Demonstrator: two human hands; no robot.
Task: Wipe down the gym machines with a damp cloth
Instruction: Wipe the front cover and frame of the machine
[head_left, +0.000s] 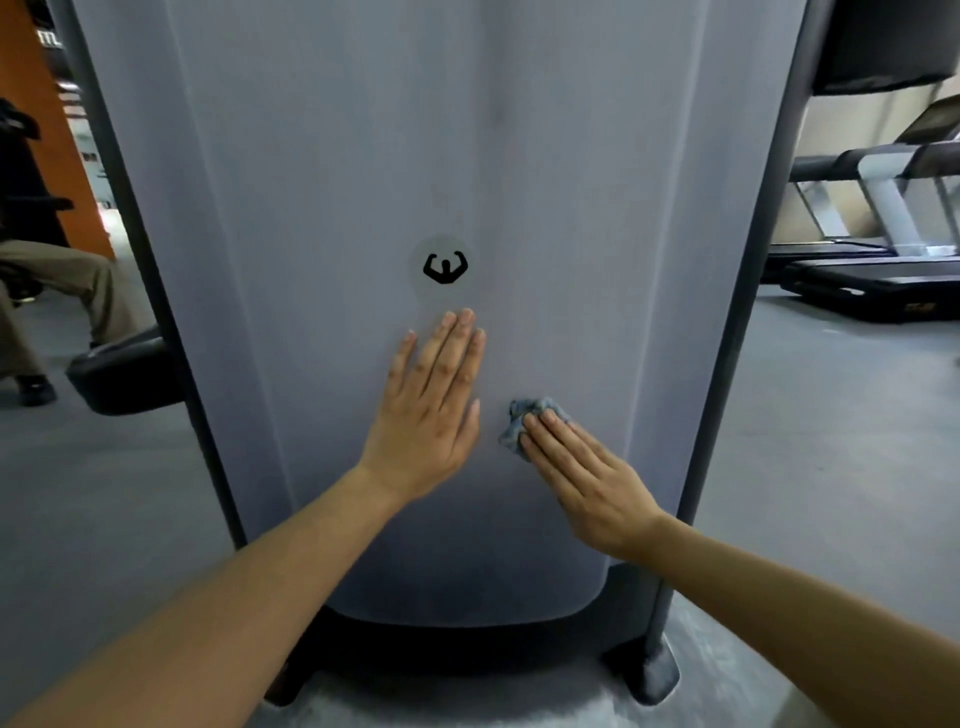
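A tall grey machine panel (363, 156) with a black flexing-arms logo (445, 267) fills the middle of the view. My left hand (428, 410) lies flat on the panel just below the logo, fingers straight. My right hand (582, 478) presses a small crumpled blue-grey cloth (519, 423) against the panel with straight fingers; most of the cloth shows past my fingertips. The two hands sit side by side, a small gap between them.
Dark frame posts (156, 260) edge the panel, and its black base with a foot (649, 670) stands on the grey floor. A black seat pad (119, 374) and a seated person's legs (62, 291) are at left. Treadmills (872, 260) stand at right.
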